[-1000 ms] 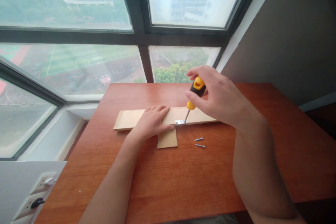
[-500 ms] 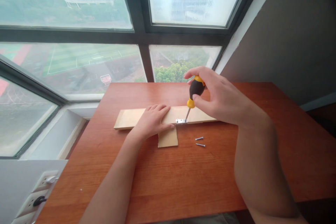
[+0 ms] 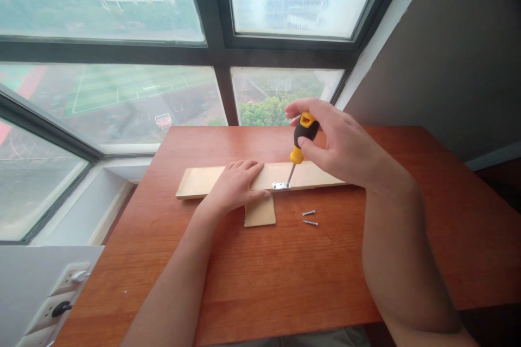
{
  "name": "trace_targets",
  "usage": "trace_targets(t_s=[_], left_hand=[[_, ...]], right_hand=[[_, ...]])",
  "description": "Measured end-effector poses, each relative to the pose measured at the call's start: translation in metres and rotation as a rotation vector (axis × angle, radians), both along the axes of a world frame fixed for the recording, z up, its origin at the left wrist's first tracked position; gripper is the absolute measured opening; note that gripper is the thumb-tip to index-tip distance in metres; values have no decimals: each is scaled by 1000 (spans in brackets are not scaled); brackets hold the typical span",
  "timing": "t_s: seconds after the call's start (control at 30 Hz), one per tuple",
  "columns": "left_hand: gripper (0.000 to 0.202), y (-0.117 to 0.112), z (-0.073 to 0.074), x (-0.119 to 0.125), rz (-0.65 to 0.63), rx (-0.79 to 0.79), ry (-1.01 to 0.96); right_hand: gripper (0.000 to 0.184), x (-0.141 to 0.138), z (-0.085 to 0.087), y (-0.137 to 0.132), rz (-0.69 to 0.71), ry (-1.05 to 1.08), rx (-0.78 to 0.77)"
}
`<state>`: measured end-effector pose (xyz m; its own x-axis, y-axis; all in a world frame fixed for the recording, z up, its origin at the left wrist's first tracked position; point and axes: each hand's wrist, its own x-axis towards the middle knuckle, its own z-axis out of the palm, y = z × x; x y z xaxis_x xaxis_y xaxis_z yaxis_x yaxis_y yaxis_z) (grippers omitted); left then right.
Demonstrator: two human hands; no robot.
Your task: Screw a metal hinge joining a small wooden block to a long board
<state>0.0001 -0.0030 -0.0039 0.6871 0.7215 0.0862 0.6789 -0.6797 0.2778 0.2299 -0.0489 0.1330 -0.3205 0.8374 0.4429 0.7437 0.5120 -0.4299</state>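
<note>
A pale wooden board [image 3: 280, 172] lies across the wooden table. My left hand [image 3: 240, 183] rests flat on it, fingers stretched over the top and the thumb by the front edge. Yellow and black, a screwdriver [image 3: 304, 133] leans slightly in my right hand [image 3: 337, 141], which has its thumb and fingers around the handle. Its tip meets the right part of a small metal hinge [image 3: 280, 186] at the board's front edge; the screw under the tip is too small to make out. Part of a piece of cardboard [image 3: 260, 212] sticks out in front of the board, below my left hand.
Two loose screws, a rear screw [image 3: 309, 212] and a front screw [image 3: 310, 223], lie on the table [image 3: 285, 271] right of the cardboard. Windows with dark frames [image 3: 220, 57] rise behind the table. Wall sockets [image 3: 52, 309] are at the lower left.
My right hand has turned the screwdriver handle a little, so its yellow end now shows a hollow. The left hand and the board stay in place.
</note>
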Motion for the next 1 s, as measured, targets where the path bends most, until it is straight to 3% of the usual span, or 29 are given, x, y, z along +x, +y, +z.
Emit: trace_targets(t_s=[0.2,0.4,0.47,0.63,0.83,0.9,1.0], left_hand=[[66,0,1,0,-1,-2,-6],[65,-1,1,0,0,1,3],[65,-1,1,0,0,2,7],[65,0,1,0,3,6,9],[66,-1,1,1,3,5,7],[65,-1,1,1,8,5,4],[66,-1,2,1,8,-4,3]], right_hand=[[30,-5,-5,7,-238,-56,85],[42,-1,1,1,-23,69,-41],[41,-1,1,1,-55,69,-37],[34,-3,-4,5,-302,-50,79],[43,0,1,0,-26,60,-45],[41,1,1,0,-61,34,-31],[34,-1,0,2,-242,-73,36]])
